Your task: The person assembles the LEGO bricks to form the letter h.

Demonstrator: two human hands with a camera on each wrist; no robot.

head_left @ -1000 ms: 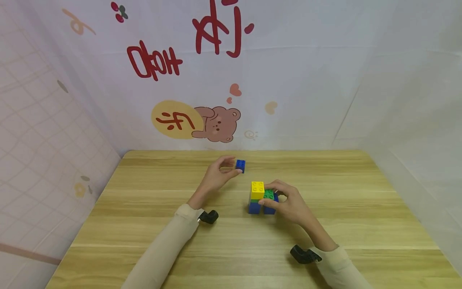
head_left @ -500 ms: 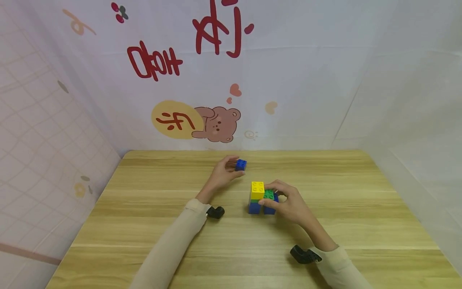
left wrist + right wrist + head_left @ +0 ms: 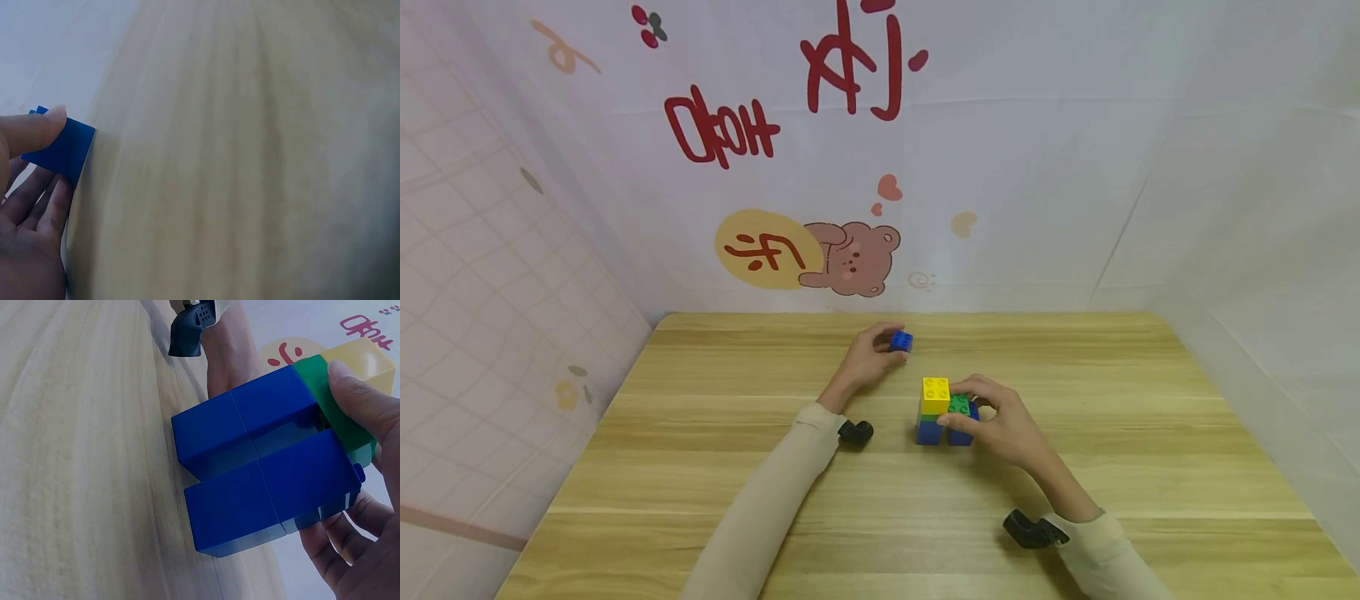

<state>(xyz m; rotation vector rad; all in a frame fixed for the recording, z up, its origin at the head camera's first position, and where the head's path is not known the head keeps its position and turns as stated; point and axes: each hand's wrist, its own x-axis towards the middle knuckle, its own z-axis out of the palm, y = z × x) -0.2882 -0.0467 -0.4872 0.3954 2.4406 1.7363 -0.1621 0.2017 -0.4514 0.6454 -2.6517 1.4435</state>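
A studded blue building brick lies toward the back of the table, pinched between the thumb and fingers of my left hand. In the left wrist view, the thumb covers part of the front of that blue brick, with the fingers behind and below it. My right hand grips a small brick structure, thumb on its green brick. Two side-by-side columns of blue bricks stand under the green one, which bridges them. On its left end sits a yellow brick.
The wooden table ends at a white back wall printed with a bear and red characters. A patterned side wall stands on the left. Black wrist-camera mounts stick out near both sleeves.
My left hand has moved slightly right and away from me, closing round the blue brick, which has turned a little. The right hand and the brick structure have stayed in place.
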